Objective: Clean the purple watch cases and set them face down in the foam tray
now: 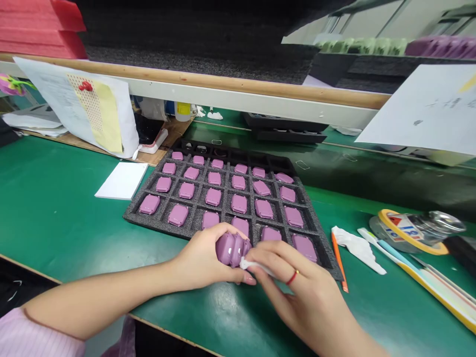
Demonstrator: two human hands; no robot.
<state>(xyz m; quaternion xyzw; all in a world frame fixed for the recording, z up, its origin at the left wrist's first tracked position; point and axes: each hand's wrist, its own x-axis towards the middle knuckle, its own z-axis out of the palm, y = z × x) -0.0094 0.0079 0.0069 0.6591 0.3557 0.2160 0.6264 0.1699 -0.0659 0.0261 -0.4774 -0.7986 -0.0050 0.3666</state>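
Ribbed lilac sleeve (44,334) is wrapping the left forearm. The left hand (203,255) is clasping glossy, rounded purple cases (226,249) before the grainy black tray (158,225), while the right hand (297,285) is pinching a soft white wad (244,263) beside them. Similar rounded pieces (213,197) are sitting in rectangular compartments, on the smooth green bench (70,208).

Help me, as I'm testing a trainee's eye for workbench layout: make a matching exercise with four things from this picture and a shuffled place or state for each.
Column one
1. left hand
2. right hand
3. white pad
4. orange stick

Column two
A. right of the dark tray
B. holding purple pieces
C. left of the dark tray
D. gripping white material

Pairs: 1-B, 2-D, 3-C, 4-A
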